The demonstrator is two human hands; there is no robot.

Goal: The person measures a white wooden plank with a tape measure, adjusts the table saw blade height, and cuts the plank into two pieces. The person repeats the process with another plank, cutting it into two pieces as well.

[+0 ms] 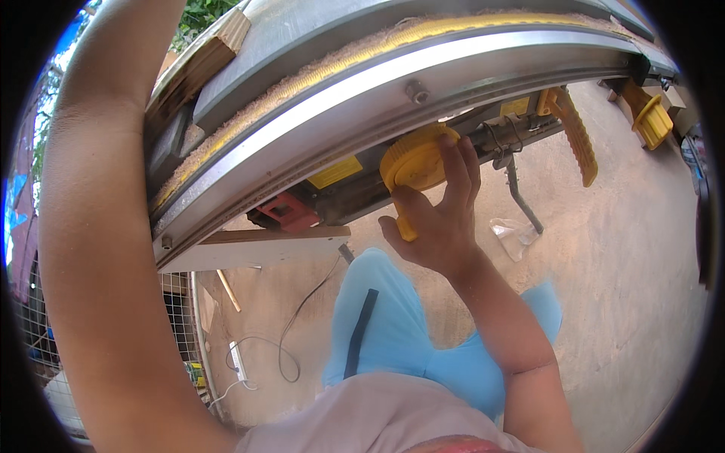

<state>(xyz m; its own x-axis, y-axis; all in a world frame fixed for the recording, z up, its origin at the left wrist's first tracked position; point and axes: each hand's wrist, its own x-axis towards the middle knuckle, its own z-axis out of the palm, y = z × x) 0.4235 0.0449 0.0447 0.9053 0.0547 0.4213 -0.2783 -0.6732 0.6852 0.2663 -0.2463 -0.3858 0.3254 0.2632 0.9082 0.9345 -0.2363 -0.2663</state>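
My right hand (442,215) is closed round the rim of a yellow handwheel (414,162) on the front of what looks like a table saw. Its fingers curl over the wheel's right side, while the thumb lies at the lower edge near a yellow handle (406,225). Above the wheel runs a bright metal rail (340,113), with a yellow measuring strip (302,81) under sawdust behind it. My left arm (98,226) stretches up past the saw's left end, and its hand is outside the picture.
A red paddle switch (287,213) sits left of the wheel; a yellow lever (578,140) hangs at its right. Wood (215,49) lies at the table's left end. Below are a white-faced board (264,249), a power strip (239,361) with cables, and clear plastic (513,238) on the floor.
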